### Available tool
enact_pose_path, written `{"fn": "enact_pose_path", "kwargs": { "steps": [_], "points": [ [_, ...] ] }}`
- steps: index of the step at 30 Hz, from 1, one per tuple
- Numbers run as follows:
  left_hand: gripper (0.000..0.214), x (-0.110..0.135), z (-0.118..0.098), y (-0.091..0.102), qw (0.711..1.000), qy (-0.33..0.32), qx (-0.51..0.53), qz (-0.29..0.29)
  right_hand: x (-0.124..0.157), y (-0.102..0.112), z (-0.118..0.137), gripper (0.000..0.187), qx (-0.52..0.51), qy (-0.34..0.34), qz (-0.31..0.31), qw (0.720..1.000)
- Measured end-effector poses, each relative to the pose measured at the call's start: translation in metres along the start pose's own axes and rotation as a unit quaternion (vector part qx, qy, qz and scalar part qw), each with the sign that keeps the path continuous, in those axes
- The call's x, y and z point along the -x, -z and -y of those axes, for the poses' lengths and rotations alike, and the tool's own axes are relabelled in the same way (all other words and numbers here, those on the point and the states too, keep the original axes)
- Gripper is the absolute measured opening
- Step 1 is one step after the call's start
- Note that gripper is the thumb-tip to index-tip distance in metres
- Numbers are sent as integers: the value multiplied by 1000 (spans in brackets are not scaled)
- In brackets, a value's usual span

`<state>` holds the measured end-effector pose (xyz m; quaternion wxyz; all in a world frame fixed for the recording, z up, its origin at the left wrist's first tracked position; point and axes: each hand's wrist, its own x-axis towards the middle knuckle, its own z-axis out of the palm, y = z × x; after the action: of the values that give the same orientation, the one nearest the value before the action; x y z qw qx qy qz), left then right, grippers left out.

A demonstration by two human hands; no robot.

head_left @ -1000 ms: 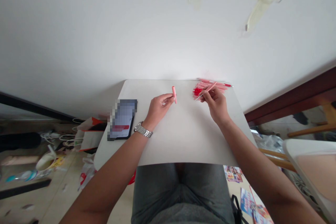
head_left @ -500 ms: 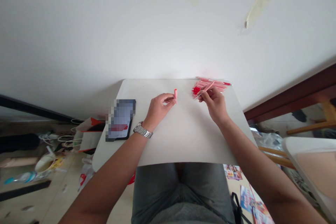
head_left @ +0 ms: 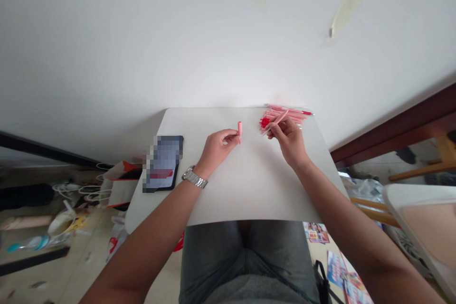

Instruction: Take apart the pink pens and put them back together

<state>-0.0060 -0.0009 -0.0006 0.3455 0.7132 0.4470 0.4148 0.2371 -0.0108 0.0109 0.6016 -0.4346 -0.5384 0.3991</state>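
My left hand (head_left: pixel 223 145) is closed in a pinch on a short pink pen cap (head_left: pixel 240 128), held upright above the middle of the white table (head_left: pixel 249 190). To the right, my right hand (head_left: pixel 288 135) pinches a slim pink pen (head_left: pixel 281 117) with a pale tip that slants down to the left. Right behind that hand lies a pile of pink pens (head_left: pixel 295 115), with a bunch of small red pieces (head_left: pixel 264 122) at its left end. The two hands are apart, and so are the cap and the pen.
A phone (head_left: pixel 164 164) with a blurred screen lies on the table's left side. The white wall (head_left: pixel 213 47) rises behind the table. A white chair (head_left: pixel 420 199) stands at the right. Bags, cables and a bottle (head_left: pixel 30 243) lie on the floor at the left.
The pen cap in my left hand has tipped slightly, its open top turning away from view. My right hand, with the pen, has barely shifted left. The view has moved a little.
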Motion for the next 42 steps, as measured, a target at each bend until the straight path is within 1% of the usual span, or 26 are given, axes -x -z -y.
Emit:
{"fn": "enact_pose_path", "kwargs": {
  "steps": [5, 8, 10, 12, 14, 15, 16, 18, 24, 28, 32, 34, 36, 38, 40, 42],
  "points": [
    [28, 1, -5, -1, 997, 8, 78, 6, 1, 0, -1, 33, -7, 5, 9, 1000],
    [32, 1, -6, -2, 995, 10, 103, 12, 1, -1, -1, 32, -13, 5, 15, 1000],
    [33, 2, -8, -1, 994, -1, 106, 2, 1, -1, 0, 31, -13, 5, 15, 1000],
    [30, 3, -9, 0, 997, -22, 71, -30, 2, -1, 0, 30, -11, 7, 13, 1000],
    [23, 3, -8, 0, 998, -39, -3, -51, 2, -1, 0, 30, -10, 9, 13, 1000],
    [18, 3, -8, 0, 998, -40, -38, -35, 2, -1, -1, 30, -10, 9, 15, 1000],
    [16, 3, -6, 0, 998, -34, -52, -17, 1, -1, -1, 30, -9, 10, 16, 1000],
    [13, 2, -4, 0, 998, -20, -53, -6, 1, -1, -1, 31, -5, 9, 16, 1000],
    [23, 0, -3, 1, 998, -9, 52, -26, 1, -2, 1, 33, -5, 7, 14, 1000],
    [30, 0, -1, 1, 993, 8, 111, -27, 2, -2, 4, 34, -4, 4, 13, 1000],
    [38, 0, -1, 0, 988, 37, 148, -22, 2, -2, 4, 35, 3, 2, 14, 1000],
    [38, 0, -3, 0, 988, 38, 150, -22, 2, -3, 4, 34, 2, 3, 15, 1000],
    [33, 0, -4, 1, 992, 16, 115, -41, 3, -3, 4, 33, -2, 5, 16, 1000],
    [24, 1, -6, 1, 998, -13, 33, -56, 3, -3, 4, 32, -7, 6, 20, 1000],
    [17, 1, -7, 1, 998, -22, -44, -46, 2, -3, 3, 32, -8, 6, 23, 1000],
    [13, 1, -6, 0, 997, -15, -69, -31, 2, -3, 1, 34, -1, 3, 21, 1000]
  ]
}}
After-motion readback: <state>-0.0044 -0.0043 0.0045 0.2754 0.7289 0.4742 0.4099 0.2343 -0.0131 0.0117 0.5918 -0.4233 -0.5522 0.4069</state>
